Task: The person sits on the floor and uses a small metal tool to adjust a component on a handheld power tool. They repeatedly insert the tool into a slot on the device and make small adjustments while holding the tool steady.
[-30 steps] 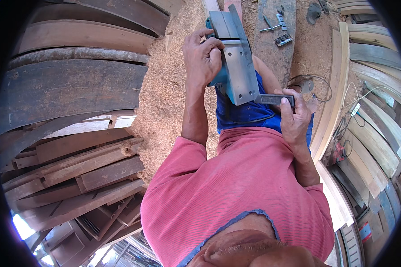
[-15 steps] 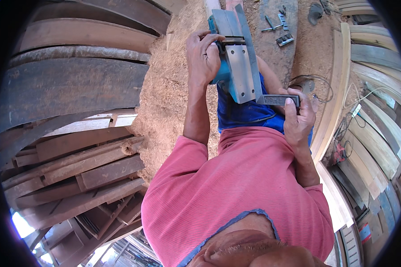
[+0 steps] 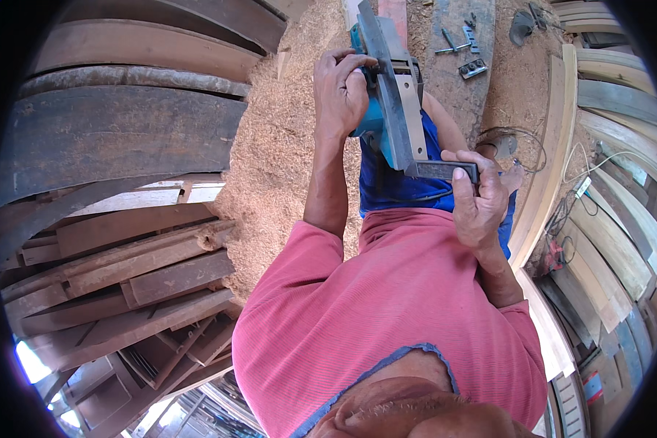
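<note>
A teal electric planer (image 3: 373, 121) is turned with its grey metal sole facing up, above my lap. My left hand (image 3: 341, 91) is closed on the planer's left side, with the fingertips at the edge near the blade opening. My right hand (image 3: 483, 196) pinches the dark stock of a try square (image 3: 447, 170) between thumb and fingers. The square's long grey metal blade lies lengthwise over the sole, covering its left part. The stock points right from the planer's near end. Whether the blade touches the sole all along, I cannot tell.
On a dusty board (image 3: 445, 87) ahead lie a small metal block (image 3: 473, 68) and a T-shaped tool (image 3: 452, 45). Wood shavings (image 3: 270, 139) spread over the floor. Stacked planks (image 3: 117, 139) line the left, with more boards (image 3: 612, 212) and cables (image 3: 558, 212) at right.
The try square has shifted left across the planer's sole, its blade going from the right edge to the left part. My right hand has moved left and slightly down with it.
</note>
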`<state>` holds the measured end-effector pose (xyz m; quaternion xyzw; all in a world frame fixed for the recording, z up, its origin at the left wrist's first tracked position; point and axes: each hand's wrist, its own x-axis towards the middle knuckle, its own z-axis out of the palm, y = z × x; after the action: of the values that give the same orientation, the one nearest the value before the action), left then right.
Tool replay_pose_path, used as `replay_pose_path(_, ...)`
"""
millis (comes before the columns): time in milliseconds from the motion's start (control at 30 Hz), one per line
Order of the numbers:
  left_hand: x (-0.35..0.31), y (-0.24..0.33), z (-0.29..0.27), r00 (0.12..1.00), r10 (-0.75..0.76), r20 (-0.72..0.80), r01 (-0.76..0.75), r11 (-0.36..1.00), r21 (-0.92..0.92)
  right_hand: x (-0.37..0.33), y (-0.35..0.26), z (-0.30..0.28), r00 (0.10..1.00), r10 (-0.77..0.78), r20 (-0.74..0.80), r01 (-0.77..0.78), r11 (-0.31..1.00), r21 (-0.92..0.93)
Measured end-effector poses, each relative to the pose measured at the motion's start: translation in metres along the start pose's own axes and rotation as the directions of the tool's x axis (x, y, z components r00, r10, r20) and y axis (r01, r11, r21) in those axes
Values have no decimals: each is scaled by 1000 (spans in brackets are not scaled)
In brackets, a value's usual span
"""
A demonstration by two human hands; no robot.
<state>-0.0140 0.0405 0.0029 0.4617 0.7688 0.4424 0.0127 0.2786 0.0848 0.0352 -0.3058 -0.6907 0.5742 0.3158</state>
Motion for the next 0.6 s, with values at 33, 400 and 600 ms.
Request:
replay_pose_path(33, 0, 0, 0, 1000, -1, 2, 1, 1000, -4, 0, 0, 0, 1000, -3, 3, 3, 1000, -8)
replay_pose_path(400, 3, -7, -2, 998, 28, 48, -27, 1000, -11, -1, -3, -1, 999, 25, 35, -24, 999, -47)
replay_pose_path(600, 3, -6, -3, 996, 65, 62, -67, 997, 35, -2, -2, 0, 999, 41, 19, -41, 999, -27)
